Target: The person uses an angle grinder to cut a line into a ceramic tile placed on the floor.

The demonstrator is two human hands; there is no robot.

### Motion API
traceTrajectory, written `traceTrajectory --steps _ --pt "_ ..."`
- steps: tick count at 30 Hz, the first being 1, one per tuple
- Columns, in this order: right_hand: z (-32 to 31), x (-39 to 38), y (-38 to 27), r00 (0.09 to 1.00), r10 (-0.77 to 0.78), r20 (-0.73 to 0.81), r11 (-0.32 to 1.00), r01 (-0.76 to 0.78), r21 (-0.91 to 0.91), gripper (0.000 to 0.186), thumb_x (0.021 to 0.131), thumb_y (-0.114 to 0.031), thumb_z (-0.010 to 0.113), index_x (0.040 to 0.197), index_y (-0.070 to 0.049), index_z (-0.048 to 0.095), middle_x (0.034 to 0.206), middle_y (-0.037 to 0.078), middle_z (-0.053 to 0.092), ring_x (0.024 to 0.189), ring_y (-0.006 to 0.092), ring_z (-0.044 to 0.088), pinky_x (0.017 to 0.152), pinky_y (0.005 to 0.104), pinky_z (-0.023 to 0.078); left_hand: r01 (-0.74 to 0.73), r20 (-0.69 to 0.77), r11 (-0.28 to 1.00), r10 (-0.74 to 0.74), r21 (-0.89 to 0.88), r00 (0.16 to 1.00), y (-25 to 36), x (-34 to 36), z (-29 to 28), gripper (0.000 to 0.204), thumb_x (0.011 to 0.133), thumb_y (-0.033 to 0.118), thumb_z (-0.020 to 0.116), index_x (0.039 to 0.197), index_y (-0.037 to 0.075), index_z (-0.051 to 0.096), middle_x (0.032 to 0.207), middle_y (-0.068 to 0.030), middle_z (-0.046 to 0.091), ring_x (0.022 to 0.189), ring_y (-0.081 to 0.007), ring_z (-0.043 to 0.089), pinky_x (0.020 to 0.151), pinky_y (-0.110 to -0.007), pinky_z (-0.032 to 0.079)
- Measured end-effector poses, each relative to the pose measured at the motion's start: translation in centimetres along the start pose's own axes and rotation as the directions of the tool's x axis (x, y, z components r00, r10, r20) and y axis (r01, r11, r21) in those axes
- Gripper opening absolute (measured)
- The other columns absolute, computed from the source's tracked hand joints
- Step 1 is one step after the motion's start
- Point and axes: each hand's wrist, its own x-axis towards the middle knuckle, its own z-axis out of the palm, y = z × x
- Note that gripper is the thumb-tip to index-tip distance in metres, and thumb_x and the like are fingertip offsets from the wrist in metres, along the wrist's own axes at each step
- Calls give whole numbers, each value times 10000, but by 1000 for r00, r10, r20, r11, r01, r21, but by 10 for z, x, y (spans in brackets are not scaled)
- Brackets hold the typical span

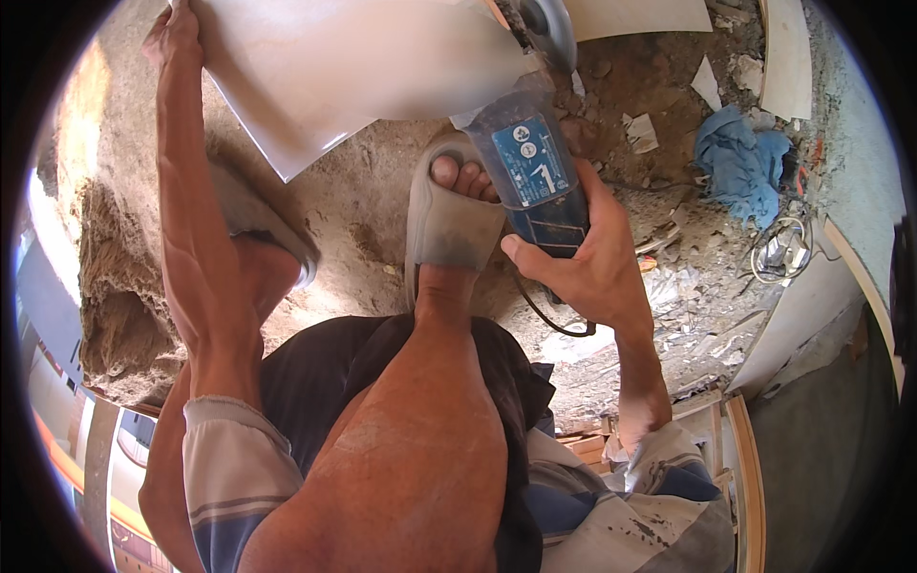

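Note:
My right hand [592,253] is wrapped round the dark blue body of an angle grinder [527,162], which carries a blue label. The grinder's head and round disc [549,33] are at the top, beside the right edge of a large glossy white tile [296,76]. At the tile's upper left edge my left hand [174,33] grips it, its fingers partly cut off by the picture's rim. A pale blur covers part of the tile near the grinder. Below the right hand hangs the grinder's black cord [554,320].
My sandalled foot [454,215] is close under the tile and grinder. Tile offcuts [788,62], a blue cloth [740,158] and coiled wire [781,250] lie on the rubble-strewn ground at right. A wooden frame [745,477] stands at lower right.

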Motion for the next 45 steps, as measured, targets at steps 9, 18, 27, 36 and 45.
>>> traceTrajectory --steps 9,18,27,36,45 --pt "-1 -5 14 999 -35 -21 999 35 -15 769 832 -215 928 1482 28 595 1133 159 781 1037 216 762 962 378 597 20 -18 1000 -20 3 1000 10 -5 4 883 1044 675 693 1441 -114 687 1388 -286 742 1334 -350 679 1145 -453 526" --pt "-2 -10 32 998 -47 -30 998 48 36 704 832 -187 926 1430 13 613 1091 112 771 971 167 748 911 356 602 25 18 992 -23 -121 1000 4 -11 15 988 1020 694 720 1547 -128 571 1482 -325 676 1401 -378 642 1193 -464 503" --pt "-4 -16 39 997 -72 -16 997 71 -42 665 829 -172 931 1396 5 633 1019 96 787 927 147 759 869 344 607 65 -58 994 -70 -86 996 -15 8 10 1036 1019 703 718 1610 -116 489 1551 -360 602 1457 -399 593 1219 -468 484" --pt "-2 -16 41 998 -50 -25 999 49 -9 639 828 -185 936 1363 1 639 1013 97 782 927 141 753 875 341 603 73 -14 995 -74 -63 997 -9 0 6 1019 1030 720 689 1616 -93 504 1586 -347 585 1487 -405 571 1245 -468 461" --pt "1 -5 30 998 -58 7 998 57 36 683 826 -175 932 1411 -1 624 1158 97 747 1022 163 718 935 356 595 52 -48 999 -53 -15 997 -22 12 5 994 1038 708 678 1597 -99 521 1552 -336 614 1459 -393 591 1237 -454 464"
